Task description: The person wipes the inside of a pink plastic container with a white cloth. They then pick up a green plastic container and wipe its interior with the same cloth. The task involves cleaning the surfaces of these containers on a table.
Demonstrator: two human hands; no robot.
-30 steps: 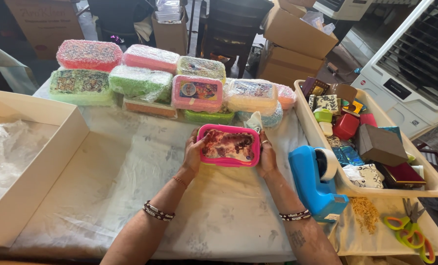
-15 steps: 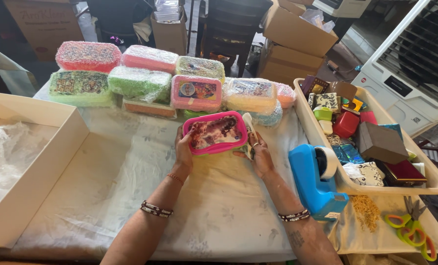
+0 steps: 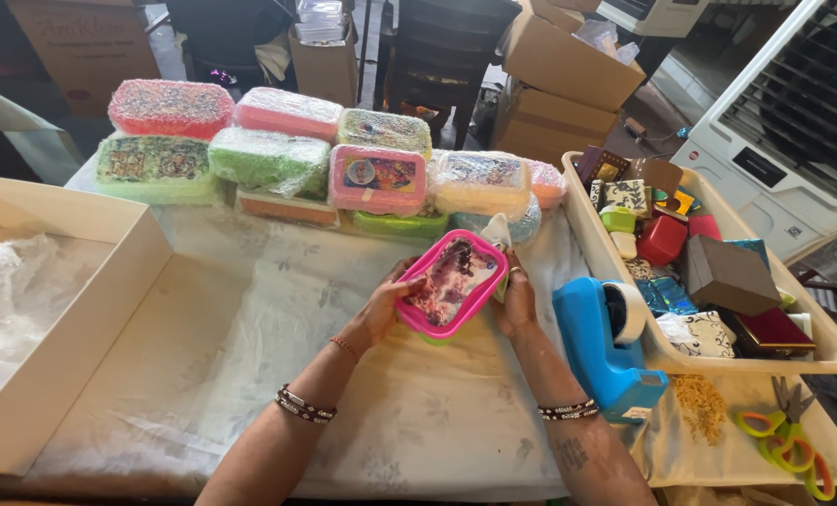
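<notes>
left hand (image 3: 381, 311) clasps pink box (image 3: 453, 282) edge | right hand (image 3: 515, 302) grips far side | box tilted above surface (image 3: 250, 337) | beside tape dispenser (image 3: 606, 347) | wrapped boxes (image 3: 278, 155) behind

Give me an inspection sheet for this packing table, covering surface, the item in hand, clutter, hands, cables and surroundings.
Surface: table covered with a pale printed sheet.
Job's things: pink lidded box, tilted, held off the sheet between both hands.
Clutter: stack of wrapped boxes at the far edge; blue tape dispenser; tray of small packets; scissors at the right; open white carton at the left.
Hands: left hand grips the box's near-left side; right hand holds its right side, pressing clear wrap.
Cables: nothing seen.
Surroundings: cardboard boxes, dark chair, white air cooler.
</notes>
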